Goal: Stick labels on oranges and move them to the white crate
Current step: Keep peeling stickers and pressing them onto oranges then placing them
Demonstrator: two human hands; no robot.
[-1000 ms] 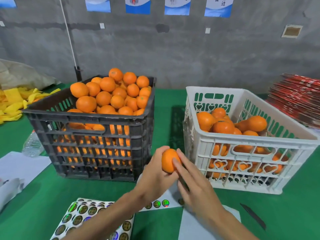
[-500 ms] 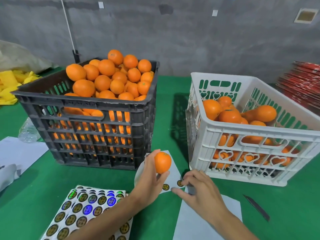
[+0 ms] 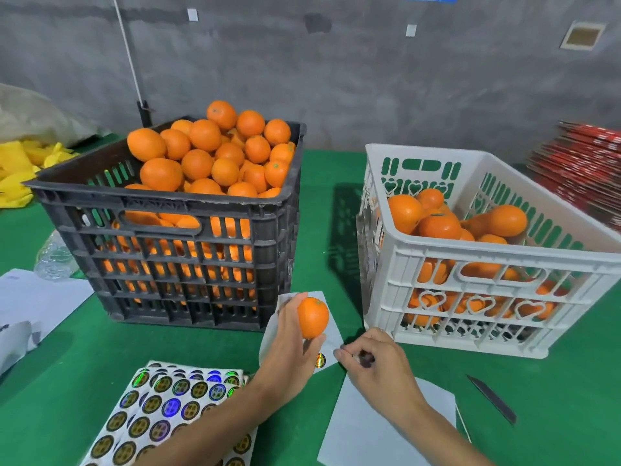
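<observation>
My left hand (image 3: 290, 344) grips an orange (image 3: 313, 317) just above the table, between the two crates. My right hand (image 3: 373, 359) is low beside it, fingers curled and pinching at a round label on a nearly used backing sheet (image 3: 331, 341); one label (image 3: 320, 360) still shows on that sheet. A black crate (image 3: 188, 243) heaped with oranges stands at the left. The white crate (image 3: 487, 264), partly filled with oranges, stands at the right. Full sheets of shiny round labels (image 3: 168, 408) lie at the front left.
A green cloth (image 3: 329, 176) covers the table. A dark blade (image 3: 492, 403) lies at the front right, near a blank white sheet (image 3: 379, 428). Yellow material (image 3: 20, 166) is piled far left, red flat packs (image 3: 584, 163) far right, a plastic bottle (image 3: 55, 260) beside the black crate.
My right hand has left the orange and dropped to the backing sheet, where it now pinches at a label. My left hand lowered the orange slightly.
</observation>
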